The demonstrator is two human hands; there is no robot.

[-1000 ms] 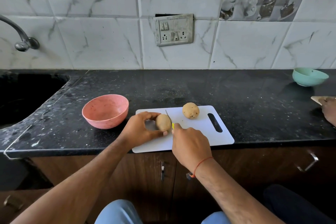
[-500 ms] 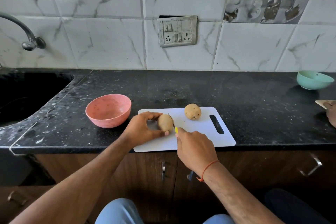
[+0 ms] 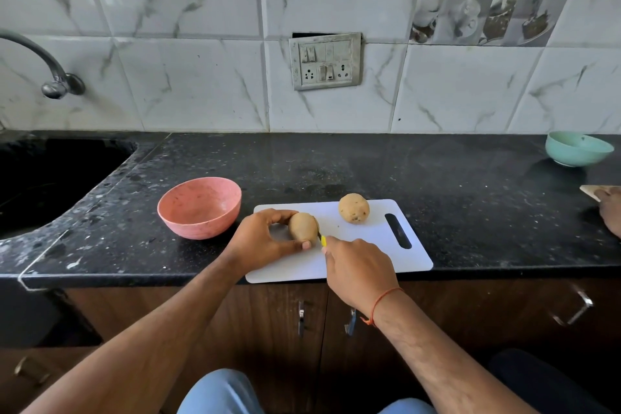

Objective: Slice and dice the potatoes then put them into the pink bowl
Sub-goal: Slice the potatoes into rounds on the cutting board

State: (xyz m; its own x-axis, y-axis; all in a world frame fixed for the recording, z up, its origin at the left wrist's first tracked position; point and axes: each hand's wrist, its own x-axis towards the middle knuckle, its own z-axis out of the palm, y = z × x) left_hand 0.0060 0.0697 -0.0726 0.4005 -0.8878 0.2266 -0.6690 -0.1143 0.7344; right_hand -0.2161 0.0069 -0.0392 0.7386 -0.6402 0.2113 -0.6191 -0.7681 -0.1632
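- Since half a second ago, the knife blade has sunk out of sight at the right side of the held potato [image 3: 303, 227], and both hands have kept their places on the white cutting board [image 3: 373, 255].
- Left hand [image 3: 260, 239] holds that potato steady, index finger arched over its far side and thumb pressed at its near end, the palm clear of the skin.
- Right hand [image 3: 359, 267] is curled tightly round the knife [image 3: 323, 241]; only a sliver of yellow handle shows just beyond the knuckles, touching the potato, and the blade is probably inside the cut, though too small to see.
- A second, whole potato [image 3: 354, 208] lies on the board beyond the knife hand, apart from it.
- Pink bowl [image 3: 199, 207] stands on the black counter [image 3: 336, 161] just left of the holding hand, off the board.
- Far right of the grip, a green bowl [image 3: 578, 148] sits near another person's hand [image 3: 610, 212] at the frame edge.
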